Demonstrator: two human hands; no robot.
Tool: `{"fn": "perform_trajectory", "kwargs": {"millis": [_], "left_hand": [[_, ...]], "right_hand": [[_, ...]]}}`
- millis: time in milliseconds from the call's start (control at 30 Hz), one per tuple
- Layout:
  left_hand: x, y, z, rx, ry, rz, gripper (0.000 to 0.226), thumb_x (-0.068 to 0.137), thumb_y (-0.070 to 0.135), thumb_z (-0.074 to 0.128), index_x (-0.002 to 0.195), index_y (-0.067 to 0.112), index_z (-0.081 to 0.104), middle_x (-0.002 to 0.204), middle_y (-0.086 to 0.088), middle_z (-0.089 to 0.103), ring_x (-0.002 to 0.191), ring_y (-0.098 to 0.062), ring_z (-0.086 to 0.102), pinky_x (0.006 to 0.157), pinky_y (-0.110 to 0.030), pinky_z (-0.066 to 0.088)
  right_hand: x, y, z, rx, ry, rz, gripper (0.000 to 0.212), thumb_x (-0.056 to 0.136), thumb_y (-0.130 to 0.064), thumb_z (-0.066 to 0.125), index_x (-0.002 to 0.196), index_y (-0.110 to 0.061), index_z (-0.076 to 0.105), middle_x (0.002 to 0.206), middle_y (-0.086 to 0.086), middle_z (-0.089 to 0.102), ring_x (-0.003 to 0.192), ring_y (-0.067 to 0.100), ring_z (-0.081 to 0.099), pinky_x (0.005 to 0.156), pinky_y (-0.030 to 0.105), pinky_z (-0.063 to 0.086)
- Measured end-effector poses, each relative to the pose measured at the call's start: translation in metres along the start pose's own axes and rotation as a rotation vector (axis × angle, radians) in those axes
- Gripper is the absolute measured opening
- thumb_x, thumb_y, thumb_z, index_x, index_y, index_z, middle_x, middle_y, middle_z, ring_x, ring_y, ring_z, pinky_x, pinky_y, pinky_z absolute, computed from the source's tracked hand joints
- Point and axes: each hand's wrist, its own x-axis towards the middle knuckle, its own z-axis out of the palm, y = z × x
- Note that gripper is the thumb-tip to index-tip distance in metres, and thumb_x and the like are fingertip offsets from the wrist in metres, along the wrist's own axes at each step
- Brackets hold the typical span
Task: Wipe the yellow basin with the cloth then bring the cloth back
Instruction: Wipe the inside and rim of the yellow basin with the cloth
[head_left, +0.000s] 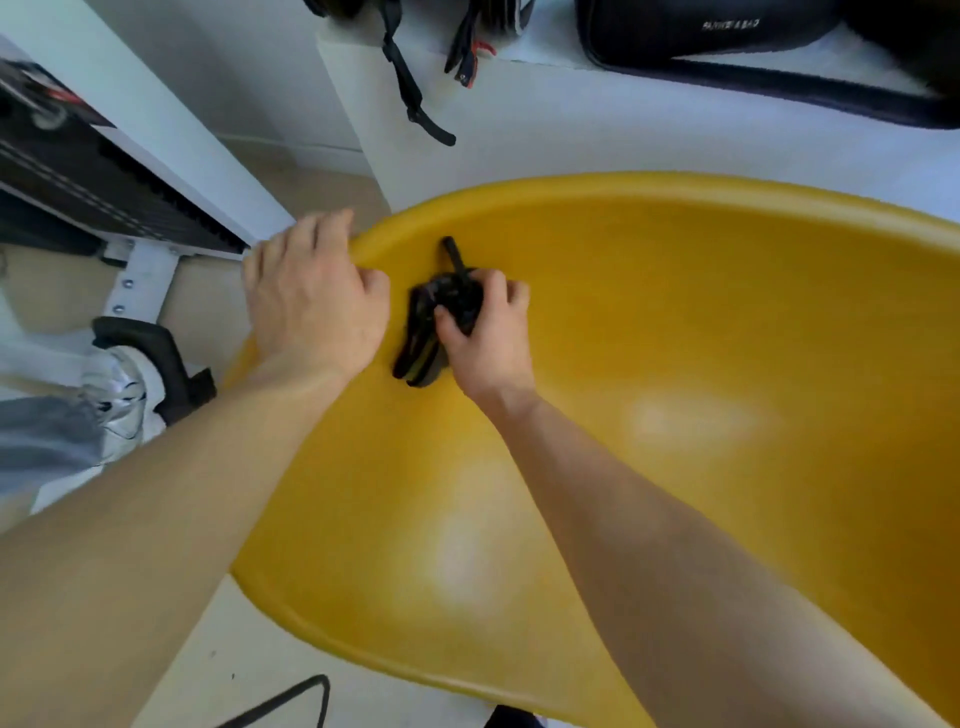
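Note:
A large yellow basin (675, 322) fills the middle and right of the head view, resting on a white table. My left hand (311, 301) grips the basin's left rim, fingers curled over the edge. Inside the basin, my right hand (483, 332) is closed on a bunched black cloth (431, 327), pressing it against the inner left wall just below the rim. Part of the cloth hangs out below and to the left of my fingers.
Black bags and dangling straps (415, 98) lie on the white table (623, 130) behind the basin. A black cable (291, 701) lies near the front edge. Left of the table stand a white frame leg (145, 280), a dark rack and a shoe (124, 389) on the floor.

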Motion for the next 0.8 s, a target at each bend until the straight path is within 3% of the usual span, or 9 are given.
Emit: {"fn": "perform_trajectory", "kwargs": {"millis": [100, 167, 267, 400, 533, 600, 700, 733, 800], "left_hand": [[-0.024, -0.036, 0.003, -0.034, -0.068, -0.135, 0.053, 0.098, 0.035, 0.045, 0.145, 0.012, 0.042, 0.138, -0.016, 0.055, 0.124, -0.037, 0.050, 0.106, -0.052, 0.038], [-0.040, -0.043, 0.009, -0.090, -0.050, -0.163, 0.050, 0.100, 0.037, 0.042, 0.144, 0.012, 0.041, 0.131, -0.016, 0.058, 0.115, -0.036, 0.056, 0.094, -0.051, 0.044], [-0.050, -0.051, 0.014, -0.200, 0.037, -0.155, 0.044, 0.104, 0.032, 0.039, 0.142, 0.013, 0.045, 0.128, -0.014, 0.060, 0.110, -0.034, 0.058, 0.089, -0.048, 0.045], [-0.046, -0.076, 0.011, -0.368, 0.035, -0.148, 0.041, 0.107, 0.025, 0.035, 0.143, 0.018, 0.052, 0.129, -0.012, 0.064, 0.114, -0.031, 0.059, 0.096, -0.041, 0.044], [-0.049, -0.095, 0.007, -0.559, -0.039, -0.168, 0.038, 0.107, 0.027, 0.038, 0.141, 0.023, 0.055, 0.128, 0.000, 0.064, 0.109, -0.012, 0.057, 0.090, -0.022, 0.042], [-0.056, -0.097, 0.005, -0.633, -0.063, -0.222, 0.038, 0.107, 0.029, 0.038, 0.141, 0.026, 0.055, 0.124, 0.010, 0.062, 0.099, 0.000, 0.056, 0.080, -0.008, 0.040], [-0.073, -0.099, 0.006, -0.748, -0.043, -0.351, 0.037, 0.107, 0.028, 0.039, 0.140, 0.027, 0.055, 0.112, 0.023, 0.060, 0.085, 0.017, 0.054, 0.077, 0.000, 0.042], [-0.079, -0.101, 0.006, -0.785, -0.035, -0.381, 0.036, 0.107, 0.027, 0.039, 0.140, 0.026, 0.055, 0.107, 0.026, 0.060, 0.083, 0.021, 0.053, 0.077, 0.001, 0.042], [-0.089, -0.104, 0.008, -0.843, -0.023, -0.418, 0.037, 0.107, 0.025, 0.039, 0.140, 0.024, 0.055, 0.114, 0.024, 0.061, 0.094, 0.020, 0.054, 0.085, -0.002, 0.042]], "right_hand": [[0.019, -0.011, -0.032, 0.166, 0.635, 0.061, 0.042, 0.092, -0.017, 0.067, 0.126, 0.002, 0.050, 0.122, 0.019, 0.044, 0.099, 0.029, 0.052, 0.078, 0.008, 0.037], [0.039, -0.019, -0.043, 0.258, 0.880, 0.114, 0.048, 0.092, -0.019, 0.065, 0.130, 0.004, 0.046, 0.123, 0.020, 0.042, 0.103, 0.032, 0.053, 0.081, 0.010, 0.045], [0.033, -0.029, -0.003, 0.168, 0.732, 0.125, 0.055, 0.087, -0.023, 0.064, 0.131, 0.003, 0.045, 0.123, 0.020, 0.042, 0.101, 0.038, 0.051, 0.086, 0.043, 0.051], [-0.034, -0.034, 0.076, 0.044, 0.122, 0.029, 0.048, 0.089, -0.021, 0.063, 0.128, -0.002, 0.043, 0.126, 0.020, 0.039, 0.102, 0.041, 0.048, 0.089, 0.045, 0.046], [-0.073, -0.019, 0.080, -0.064, -0.378, -0.025, 0.042, 0.092, -0.023, 0.059, 0.127, -0.010, 0.040, 0.126, 0.011, 0.036, 0.103, 0.032, 0.047, 0.093, 0.049, 0.046], [-0.066, -0.026, 0.062, 0.099, -0.307, 0.058, 0.035, 0.092, -0.021, 0.058, 0.122, -0.010, 0.045, 0.123, 0.009, 0.045, 0.103, 0.025, 0.050, 0.095, 0.048, 0.045], [-0.035, -0.071, 0.046, 0.472, 0.226, 0.187, 0.040, 0.091, -0.029, 0.057, 0.125, -0.010, 0.046, 0.122, 0.011, 0.052, 0.108, 0.025, 0.055, 0.095, 0.044, 0.049], [-0.030, -0.085, 0.050, 0.507, 0.309, 0.188, 0.044, 0.092, -0.031, 0.057, 0.129, -0.010, 0.045, 0.124, 0.010, 0.050, 0.106, 0.024, 0.054, 0.091, 0.038, 0.050], [-0.043, -0.098, 0.067, 0.344, 0.294, 0.091, 0.049, 0.093, -0.030, 0.061, 0.135, -0.012, 0.044, 0.128, 0.008, 0.043, 0.102, 0.022, 0.053, 0.082, 0.031, 0.049]]}}
